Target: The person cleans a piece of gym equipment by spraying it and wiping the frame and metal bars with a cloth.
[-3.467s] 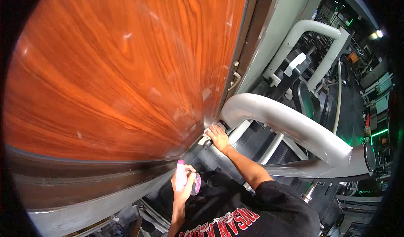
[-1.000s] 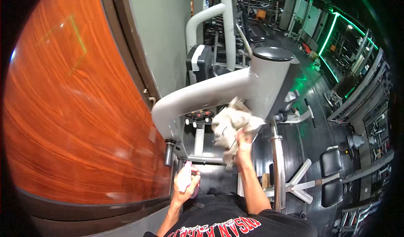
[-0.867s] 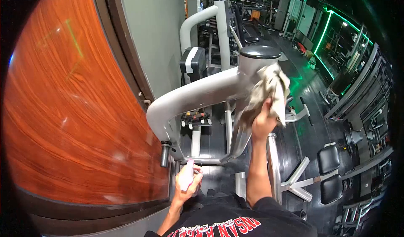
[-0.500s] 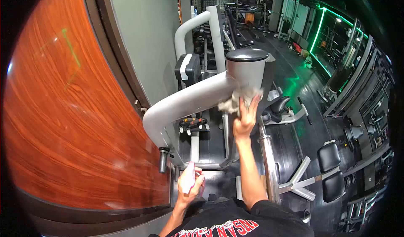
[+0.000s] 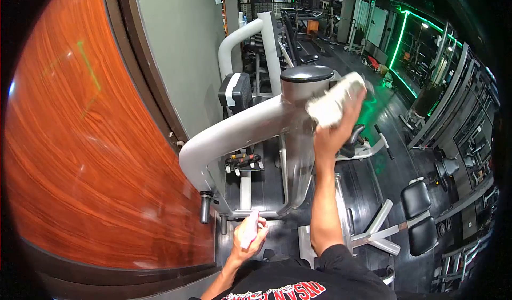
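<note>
My right hand (image 5: 340, 127) is closed on a whitish cloth (image 5: 332, 104), blurred by motion. It is raised at the right side of the grey machine post (image 5: 300, 92) with the black round cap, and overlaps the post's edge in this view. A thick, curved grey frame arm (image 5: 234, 129) runs from the post down to the left. Low in front of my body, my left hand (image 5: 246, 241) is wrapped round a white and pink spray bottle (image 5: 249, 235); its lower part is hidden by the hand.
A glossy wood-grain panel (image 5: 101, 156) curves along the left. A black handle (image 5: 205, 207) sticks out below the frame arm. To the right stands a bench with black pads (image 5: 417, 201). Behind the post are a black padded block (image 5: 234, 92) and more gym machines.
My right hand and the cloth have moved up and right, from the post's front to its right side. My left hand with the spray bottle has shifted slightly right.
</note>
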Demonstrator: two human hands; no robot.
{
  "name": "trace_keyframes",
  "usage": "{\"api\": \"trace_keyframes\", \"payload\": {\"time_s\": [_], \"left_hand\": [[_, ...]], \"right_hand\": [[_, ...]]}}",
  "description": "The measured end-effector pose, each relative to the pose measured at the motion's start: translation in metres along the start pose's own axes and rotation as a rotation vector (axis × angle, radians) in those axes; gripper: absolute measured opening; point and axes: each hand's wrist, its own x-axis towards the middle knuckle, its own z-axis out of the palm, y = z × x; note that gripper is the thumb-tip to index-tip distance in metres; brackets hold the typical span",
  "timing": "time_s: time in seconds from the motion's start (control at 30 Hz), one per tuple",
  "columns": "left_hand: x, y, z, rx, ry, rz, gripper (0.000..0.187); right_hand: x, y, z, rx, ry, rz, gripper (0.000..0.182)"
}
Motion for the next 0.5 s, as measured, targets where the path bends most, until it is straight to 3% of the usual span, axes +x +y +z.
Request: {"api": "trace_keyframes", "payload": {"time_s": [0.07, 0.27, 0.43, 0.5], "left_hand": [[0.001, -0.003, -0.002, 0.057, -0.079, -0.016, 0.016], [-0.001, -0.011, 0.001, 0.036, -0.024, -0.037, 0.018], [0.004, -0.016, 0.005, 0.009, -0.014, -0.001, 0.021], [0.006, -0.016, 0.007, 0.006, -0.04, -0.03, 0.019]], "right_hand": [[0.019, 0.008, 0.015, -0.101, -0.246, -0.099, 0.065], [-0.057, 0.019, 0.001, -0.166, -0.25, 0.05, 0.073], [-0.172, 0.035, -0.036, -0.047, -0.352, 0.43, 0.077], [-0.181, 0.031, -0.047, 0.025, -0.32, 0.569, 0.076]]}}
